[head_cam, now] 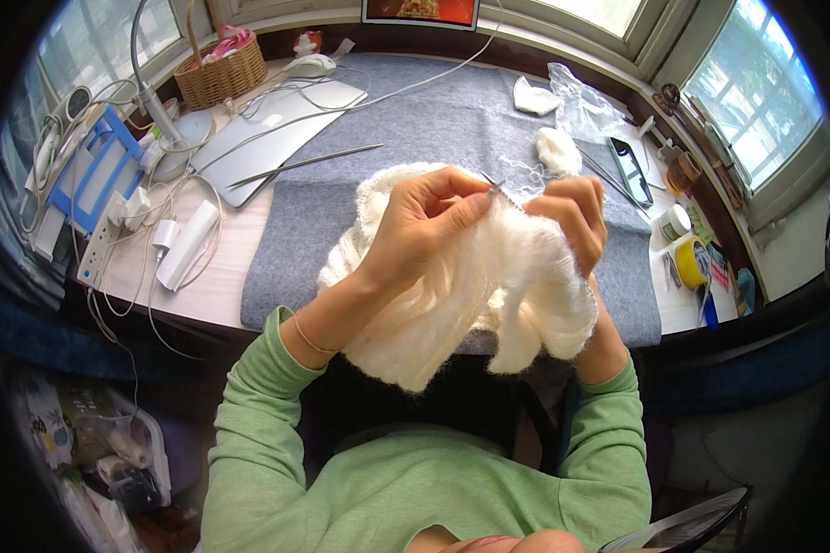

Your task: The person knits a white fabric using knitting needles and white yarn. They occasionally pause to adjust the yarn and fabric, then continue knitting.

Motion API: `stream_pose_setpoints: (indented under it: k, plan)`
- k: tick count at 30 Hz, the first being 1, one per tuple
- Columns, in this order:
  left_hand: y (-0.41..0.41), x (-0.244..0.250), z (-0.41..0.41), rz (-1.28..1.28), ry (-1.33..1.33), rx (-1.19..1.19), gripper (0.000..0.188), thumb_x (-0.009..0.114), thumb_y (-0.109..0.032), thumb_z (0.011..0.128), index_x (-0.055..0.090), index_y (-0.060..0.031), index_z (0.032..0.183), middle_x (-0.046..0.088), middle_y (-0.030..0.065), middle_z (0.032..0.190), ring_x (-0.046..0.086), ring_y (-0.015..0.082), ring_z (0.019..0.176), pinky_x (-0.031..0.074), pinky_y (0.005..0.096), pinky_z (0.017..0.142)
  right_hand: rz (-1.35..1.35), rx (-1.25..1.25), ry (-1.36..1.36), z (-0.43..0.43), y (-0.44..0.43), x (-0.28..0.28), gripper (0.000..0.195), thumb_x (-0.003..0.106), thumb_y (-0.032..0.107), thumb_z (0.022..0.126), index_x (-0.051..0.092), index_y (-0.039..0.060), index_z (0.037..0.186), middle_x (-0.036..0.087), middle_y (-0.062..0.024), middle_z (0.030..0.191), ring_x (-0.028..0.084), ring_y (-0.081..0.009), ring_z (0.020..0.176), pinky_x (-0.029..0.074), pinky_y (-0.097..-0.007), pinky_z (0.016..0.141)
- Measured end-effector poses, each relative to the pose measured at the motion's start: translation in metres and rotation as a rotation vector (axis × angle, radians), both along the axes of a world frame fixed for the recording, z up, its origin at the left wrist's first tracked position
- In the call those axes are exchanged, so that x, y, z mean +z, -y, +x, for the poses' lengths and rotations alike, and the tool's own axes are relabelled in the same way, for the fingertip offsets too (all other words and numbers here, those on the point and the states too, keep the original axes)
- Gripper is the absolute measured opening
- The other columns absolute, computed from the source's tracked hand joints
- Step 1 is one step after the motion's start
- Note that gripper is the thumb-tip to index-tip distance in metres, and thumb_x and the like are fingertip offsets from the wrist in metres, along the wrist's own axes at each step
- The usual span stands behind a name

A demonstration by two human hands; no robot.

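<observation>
Cream fuzzy knitting (pixel 429 304) hangs from my two hands over the front edge of the desk. My left hand (pixel 429 214) pinches its upper edge and a needle tip between thumb and forefinger. Opposite it, my right hand (pixel 570 214) is closed around a metal knitting needle (pixel 508 198) that carries stitches; the needle tips meet between the hands. Beyond the right hand lies a ball of cream yarn (pixel 559 152) with loose strands. A separate metal needle (pixel 304 164) rests across the grey felt mat (pixel 415 90) and a silver laptop.
The closed laptop (pixel 277 131), a power strip (pixel 100 252) and tangled cables lie at left, below a wicker basket (pixel 221 75). At right are a phone (pixel 629 171), more needles (pixel 612 178), a white jar (pixel 675 222), yellow tape (pixel 692 263) and a plastic bag (pixel 584 104).
</observation>
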State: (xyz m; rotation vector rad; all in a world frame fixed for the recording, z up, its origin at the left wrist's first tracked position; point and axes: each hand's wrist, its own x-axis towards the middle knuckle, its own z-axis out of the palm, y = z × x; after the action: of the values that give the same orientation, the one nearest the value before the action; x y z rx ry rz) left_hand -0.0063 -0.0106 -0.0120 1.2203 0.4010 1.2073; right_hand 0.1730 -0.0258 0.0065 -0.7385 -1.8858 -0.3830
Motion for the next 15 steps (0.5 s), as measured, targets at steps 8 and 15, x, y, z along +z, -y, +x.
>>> stream_pose_setpoints:
  k: [8, 15]
  plan:
    - [0.006, -0.001, 0.003, 0.064, -0.126, -0.010, 0.014, 0.059, -0.007, 0.086, 0.060, -0.0006, 0.098, 0.061, 0.0011, 0.089, 0.055, 0.0051, 0.079, 0.045, 0.0195, 0.069, -0.097, 0.090, 0.011, 0.000, -0.007, 0.004, 0.049, 0.074, 0.034, 0.060, 0.062, 0.0048, 0.098, 0.055, -0.0110, 0.089, 0.051, -0.0269, 0.085, 0.040, -0.0349, 0.076]
    - [0.003, 0.003, 0.003, 0.097, -0.032, 0.074, 0.014, 0.055, -0.007, 0.088, 0.057, -0.0024, 0.101, 0.061, 0.0024, 0.088, 0.057, 0.0063, 0.078, 0.047, 0.0203, 0.069, 0.026, -0.049, 0.008, 0.006, 0.000, -0.002, 0.031, 0.076, 0.027, 0.056, 0.069, 0.0109, 0.081, 0.049, -0.0005, 0.075, 0.043, -0.0163, 0.069, 0.035, -0.0291, 0.063]
